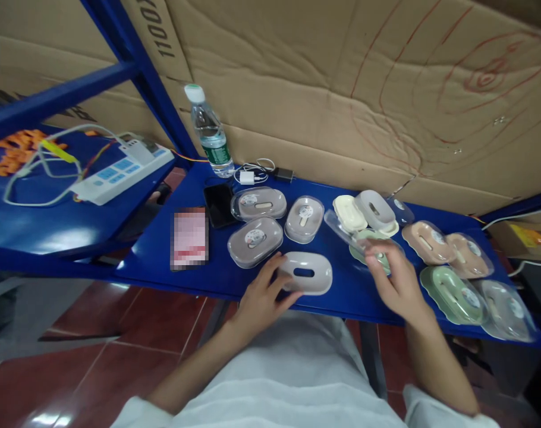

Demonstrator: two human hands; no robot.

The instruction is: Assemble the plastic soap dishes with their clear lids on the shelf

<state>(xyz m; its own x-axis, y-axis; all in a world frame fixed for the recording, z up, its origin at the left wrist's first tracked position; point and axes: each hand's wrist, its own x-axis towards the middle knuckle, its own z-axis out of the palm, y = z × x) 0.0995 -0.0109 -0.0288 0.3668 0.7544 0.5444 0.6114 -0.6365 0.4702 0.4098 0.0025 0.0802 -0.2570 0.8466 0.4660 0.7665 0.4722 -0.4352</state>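
Observation:
My left hand (262, 292) is closed on the left end of a pale grey oval soap dish (320, 282) with a long slot in its middle, low over the front of the blue table. Between the thumb and fingers of my right hand (394, 280) is a clear plastic lid (339, 229), tilted and raised. Under that lid sits a green soap dish (363, 238), partly hidden by my right hand. Behind it are a cream dish (349, 214) and a grey slotted piece (374, 208). Three lidded grey soap dishes (255, 239) with round stickers stand left of centre.
Lidded brown dishes (426, 241), a green one (453, 297) and a grey one (506, 309) line the right side. Left are a phone (219, 205), a blurred-out pink item (189, 238) and a water bottle (213, 139). A power strip (123, 175) lies on another blue surface. Cardboard (297, 89) stands behind.

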